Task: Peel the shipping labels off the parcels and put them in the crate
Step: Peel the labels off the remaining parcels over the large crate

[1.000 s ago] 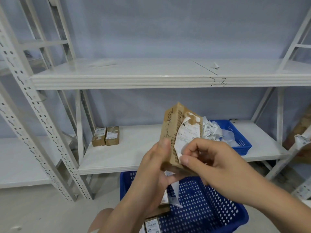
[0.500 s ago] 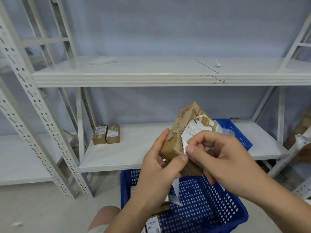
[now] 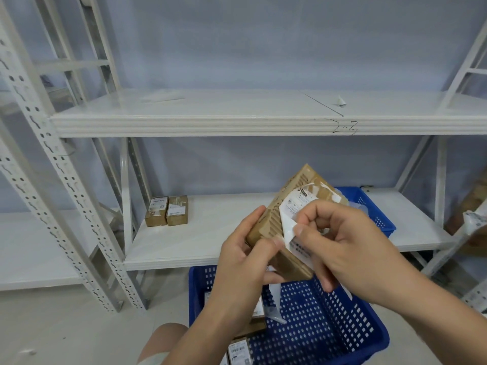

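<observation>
Label point(image 3: 287, 219) looser than before, parcel point(image 3: 272, 222) half-hidden.

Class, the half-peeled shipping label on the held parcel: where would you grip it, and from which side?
Pinch the shipping label at its lifted lower flap, coming from the right, where the right hand pinches it. That end curls free of the parcel; the upper end looks stuck.

soft, even bluish light; faint shadows; uprights bow at the edges; slight overall softness.
</observation>
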